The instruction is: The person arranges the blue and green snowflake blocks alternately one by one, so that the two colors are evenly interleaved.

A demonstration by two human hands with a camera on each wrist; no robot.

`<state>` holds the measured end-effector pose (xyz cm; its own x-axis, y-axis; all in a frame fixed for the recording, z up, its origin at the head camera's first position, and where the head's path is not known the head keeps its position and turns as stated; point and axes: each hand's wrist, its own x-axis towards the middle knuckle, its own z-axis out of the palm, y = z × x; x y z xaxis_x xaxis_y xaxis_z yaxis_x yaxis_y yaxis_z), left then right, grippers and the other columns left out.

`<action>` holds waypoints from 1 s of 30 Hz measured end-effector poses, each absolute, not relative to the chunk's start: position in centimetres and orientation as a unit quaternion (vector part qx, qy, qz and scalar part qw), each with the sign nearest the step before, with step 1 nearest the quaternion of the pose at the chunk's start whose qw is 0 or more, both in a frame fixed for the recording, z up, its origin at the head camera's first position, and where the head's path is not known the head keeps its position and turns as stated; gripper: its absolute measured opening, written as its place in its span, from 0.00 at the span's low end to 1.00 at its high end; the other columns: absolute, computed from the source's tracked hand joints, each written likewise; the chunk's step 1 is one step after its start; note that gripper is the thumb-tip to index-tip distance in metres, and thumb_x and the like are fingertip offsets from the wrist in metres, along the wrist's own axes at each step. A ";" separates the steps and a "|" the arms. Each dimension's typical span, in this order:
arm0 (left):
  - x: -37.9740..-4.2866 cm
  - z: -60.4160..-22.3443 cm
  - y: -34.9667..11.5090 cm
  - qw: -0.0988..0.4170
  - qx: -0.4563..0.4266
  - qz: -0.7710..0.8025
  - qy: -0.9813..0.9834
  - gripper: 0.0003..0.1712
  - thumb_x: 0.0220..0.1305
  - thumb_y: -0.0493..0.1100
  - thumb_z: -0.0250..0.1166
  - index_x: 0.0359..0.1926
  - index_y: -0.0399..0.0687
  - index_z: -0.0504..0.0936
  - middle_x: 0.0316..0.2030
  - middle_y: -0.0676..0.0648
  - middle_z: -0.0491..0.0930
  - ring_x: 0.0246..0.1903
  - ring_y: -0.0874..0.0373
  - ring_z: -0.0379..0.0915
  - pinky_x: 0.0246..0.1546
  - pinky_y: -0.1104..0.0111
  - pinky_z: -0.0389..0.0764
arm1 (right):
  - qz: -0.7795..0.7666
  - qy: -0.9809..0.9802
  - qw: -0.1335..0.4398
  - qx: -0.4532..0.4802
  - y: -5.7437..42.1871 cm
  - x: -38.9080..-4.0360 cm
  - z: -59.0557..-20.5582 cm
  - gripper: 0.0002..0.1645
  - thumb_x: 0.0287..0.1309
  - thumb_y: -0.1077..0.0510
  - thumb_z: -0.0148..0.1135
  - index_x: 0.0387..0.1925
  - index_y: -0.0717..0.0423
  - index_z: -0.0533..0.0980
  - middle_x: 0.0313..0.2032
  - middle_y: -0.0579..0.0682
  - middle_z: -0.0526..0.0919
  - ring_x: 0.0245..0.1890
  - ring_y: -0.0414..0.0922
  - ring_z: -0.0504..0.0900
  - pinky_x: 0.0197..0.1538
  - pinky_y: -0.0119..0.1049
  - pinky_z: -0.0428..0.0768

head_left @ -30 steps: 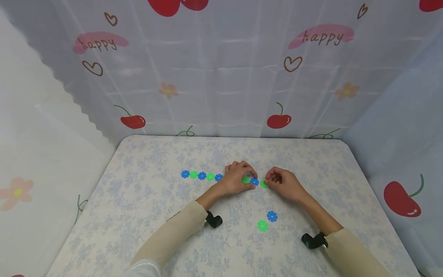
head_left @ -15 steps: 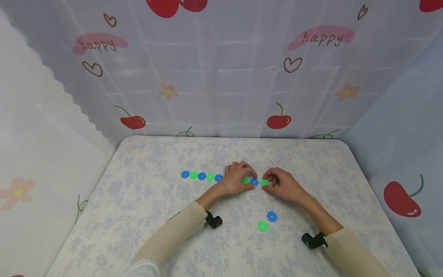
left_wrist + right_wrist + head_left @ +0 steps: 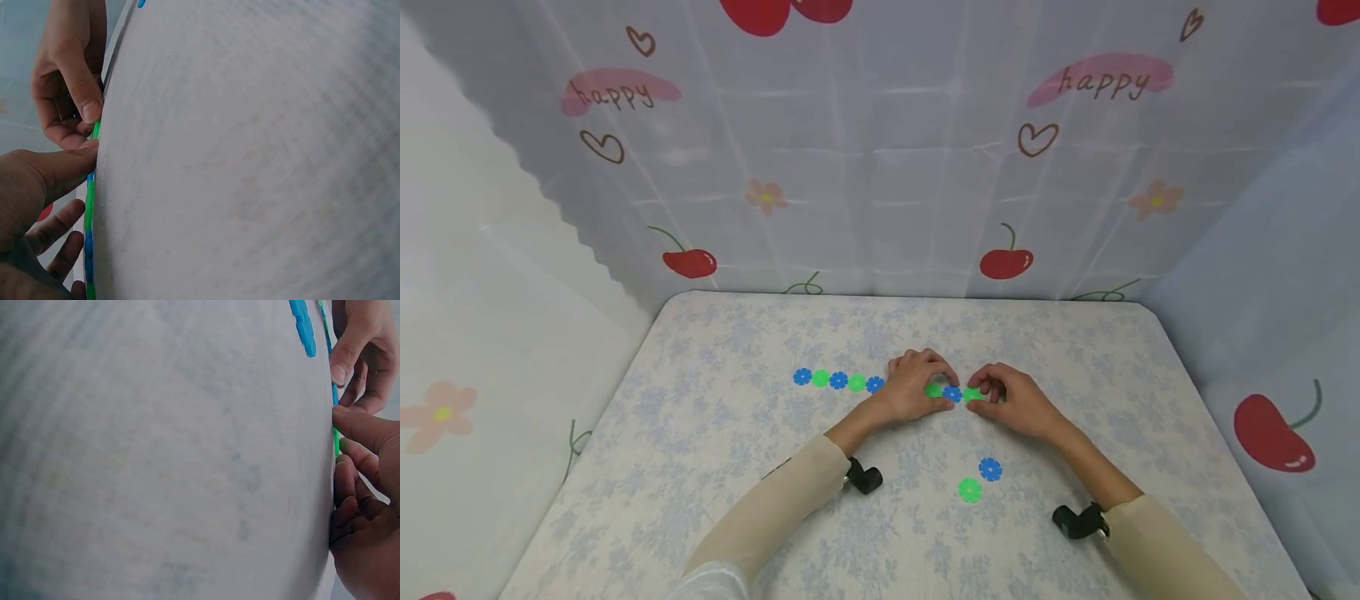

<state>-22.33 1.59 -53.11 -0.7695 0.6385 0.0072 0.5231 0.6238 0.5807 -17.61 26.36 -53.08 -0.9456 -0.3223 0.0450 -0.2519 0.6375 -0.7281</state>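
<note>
Flat notched discs in blue and green lie in a line across the table, alternating in colour. My left hand (image 3: 916, 387) arches over part of the line, hiding some of it. Its thumb and index finger hold a blue disc (image 3: 952, 394) by its near and far edges, beside a green disc (image 3: 933, 390). At the right end, my right hand (image 3: 1021, 403) pinches another green disc (image 3: 973, 396) by its edges, right against the blue one. Both wrist views show the line edge-on, with the two hands' thumbs (image 3: 91, 111) close together.
A loose blue disc (image 3: 990, 469) and a loose green disc (image 3: 970, 490) lie nearer the front of the patterned table (image 3: 715, 417). The line's left end is a blue disc (image 3: 802, 377). A printed curtain (image 3: 880, 167) hangs behind the table's back edge.
The right hand's thumb and fingers have shifted to the green disc's near and far edges. That disc has moved slightly left, up to the blue one. The left hand has stayed in place.
</note>
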 end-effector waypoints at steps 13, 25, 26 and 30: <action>-22.2 -53.0 1.7 0.103 0.327 0.289 0.894 0.14 0.71 0.55 0.74 0.55 0.66 0.87 0.64 0.52 0.77 0.64 0.48 0.67 0.68 0.43 0.61 | -0.408 0.897 0.064 -0.161 27.5 -13.8 -52.6 0.20 0.62 0.52 0.80 0.53 0.51 0.82 0.38 0.48 0.83 0.35 0.39 0.77 0.40 0.31 0.75; -21.9 -52.4 2.3 0.104 0.332 0.276 0.896 0.16 0.72 0.59 0.72 0.55 0.63 0.85 0.64 0.52 0.75 0.62 0.49 0.65 0.66 0.44 0.58 | -0.392 0.883 0.078 -0.248 28.5 -9.6 -52.5 0.17 0.61 0.45 0.81 0.49 0.39 0.84 0.46 0.39 0.83 0.45 0.38 0.77 0.52 0.34 0.78; -21.9 -52.3 2.5 0.104 0.331 0.277 0.896 0.17 0.72 0.59 0.72 0.56 0.63 0.85 0.65 0.52 0.75 0.62 0.49 0.65 0.66 0.43 0.58 | -0.388 0.883 0.078 -0.253 28.4 -9.5 -52.5 0.17 0.60 0.45 0.81 0.48 0.38 0.84 0.47 0.39 0.83 0.45 0.38 0.77 0.52 0.34 0.78; -21.7 -52.4 3.1 0.103 0.338 0.274 0.894 0.16 0.72 0.59 0.72 0.55 0.64 0.84 0.65 0.52 0.75 0.63 0.49 0.66 0.65 0.45 0.58 | -0.381 0.884 0.081 -0.258 28.3 -9.5 -52.5 0.14 0.61 0.45 0.81 0.45 0.36 0.84 0.45 0.38 0.83 0.46 0.37 0.77 0.53 0.35 0.77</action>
<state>-21.74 3.07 -52.41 -0.7507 0.6607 0.0007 0.5474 0.6214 0.5605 -9.50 28.30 -52.48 -0.8541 -0.5175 0.0527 -0.3935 0.5765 -0.7162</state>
